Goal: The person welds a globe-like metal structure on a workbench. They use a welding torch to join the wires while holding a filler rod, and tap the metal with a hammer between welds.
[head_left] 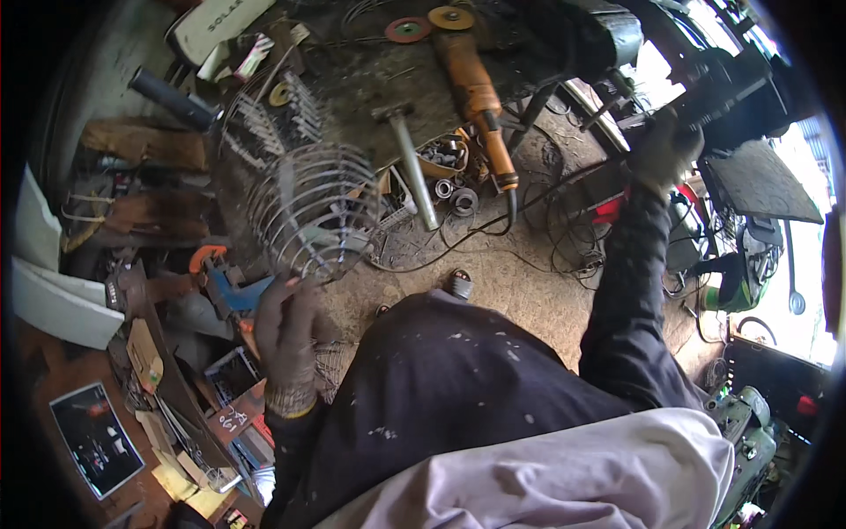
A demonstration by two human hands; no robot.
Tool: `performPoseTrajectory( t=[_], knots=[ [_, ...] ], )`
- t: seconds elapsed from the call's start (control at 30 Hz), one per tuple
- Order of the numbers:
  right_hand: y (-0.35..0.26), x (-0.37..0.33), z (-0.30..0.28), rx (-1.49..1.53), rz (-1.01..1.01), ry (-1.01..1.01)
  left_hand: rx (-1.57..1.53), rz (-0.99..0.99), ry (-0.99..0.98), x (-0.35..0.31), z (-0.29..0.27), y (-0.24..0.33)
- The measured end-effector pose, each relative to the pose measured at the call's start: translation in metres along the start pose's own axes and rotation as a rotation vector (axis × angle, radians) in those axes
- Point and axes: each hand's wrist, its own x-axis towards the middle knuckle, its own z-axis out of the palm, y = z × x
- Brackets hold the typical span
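My left hand (291, 339), in a worn brownish glove, has its fingers closed at the near rim of a round wire cage (315, 207) made of curved metal rods. Both hand and cage are a little blurred. Far to the right, my gloved right hand (665, 152) is stretched out with its fingers curled against a bulky dark object (727, 93). Shadow hides what kind of object that is. Between my hands lie a hammer (412, 167) with a metal handle and an orange angle grinder (471, 88) with a disc.
A yellow box of small metal parts (445, 154) and metal rings (463, 201) sit beyond my feet. A black cable (493, 231) crosses the floor. Spring-like coils (264, 132) lie behind the cage. A blue clamp (236, 291) and a cluttered shelf (163, 388) stand left.
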Motion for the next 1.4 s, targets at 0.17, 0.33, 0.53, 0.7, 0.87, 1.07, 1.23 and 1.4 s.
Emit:
performPoseTrajectory(
  t=[0.17, 0.33, 0.53, 0.7, 0.87, 1.07, 1.23, 1.4],
  knots=[
    [-0.084, -0.128, -0.075, 0.174, 0.088, -0.261, -0.312, -0.293, -0.494, 0.018, 0.0, 0.028],
    [-0.169, -0.264, -0.071, 0.213, 0.111, -0.398, -0.235, 0.07, -0.8, 0.018, -0.006, 0.011],
    [-0.241, -0.38, -0.047, 0.186, -0.038, -0.68, -0.271, 0.146, -0.92, -0.012, -0.043, 0.003],
    [-0.274, -0.451, -0.036, 0.036, -0.21, -0.774, -0.518, 0.075, -0.657, -0.039, -0.083, -0.052],
    [-0.29, -0.48, -0.044, 0.303, -0.019, -0.895, -0.603, -0.149, -0.469, -0.059, -0.108, -0.062],
    [-0.29, -0.456, -0.021, 0.177, 0.338, -1.105, -0.151, 0.023, -0.143, -0.077, -0.092, -0.154],
    [-0.289, -0.447, 0.002, 0.124, 0.119, -1.251, -0.211, -0.205, -0.394, -0.075, -0.115, -0.083],
    [-0.228, -0.443, 0.013, 0.427, 0.457, -0.732, -0.627, -0.174, -0.266, -0.08, -0.116, -0.094]
  ],
)
